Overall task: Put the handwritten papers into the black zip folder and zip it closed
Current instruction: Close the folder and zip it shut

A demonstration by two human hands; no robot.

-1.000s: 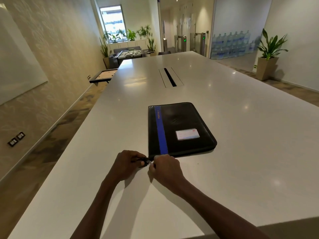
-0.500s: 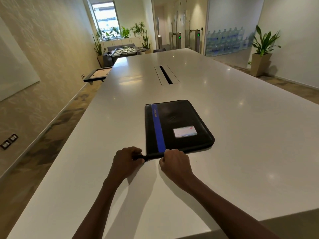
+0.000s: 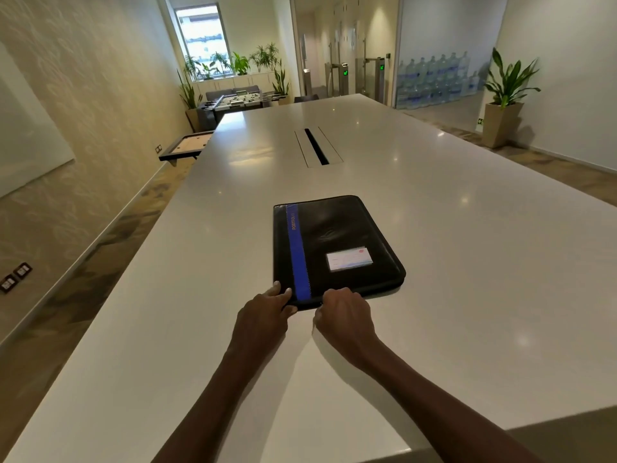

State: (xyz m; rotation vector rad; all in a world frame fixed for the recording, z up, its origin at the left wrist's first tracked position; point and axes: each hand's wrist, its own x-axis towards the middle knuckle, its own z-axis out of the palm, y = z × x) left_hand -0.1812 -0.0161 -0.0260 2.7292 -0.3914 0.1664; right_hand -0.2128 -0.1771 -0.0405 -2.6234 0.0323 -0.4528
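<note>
The black zip folder (image 3: 337, 242) lies flat and closed on the white table (image 3: 467, 262), with a blue stripe down its left side and a small white card on its cover. My left hand (image 3: 263, 312) rests on the folder's near left corner, fingers pressed on the edge. My right hand (image 3: 344, 312) is curled at the near edge just right of the blue stripe, pinching something there; the zip pull is hidden under its fingers. No handwritten papers are in sight.
A cable slot (image 3: 316, 147) is set into the table further back. The table's near edge runs close below my forearms. Potted plants, a football table and stacked water bottles stand far off in the room.
My right hand has slid right along the folder's near edge, from the left corner to past the blue stripe. My left hand has opened onto the corner.
</note>
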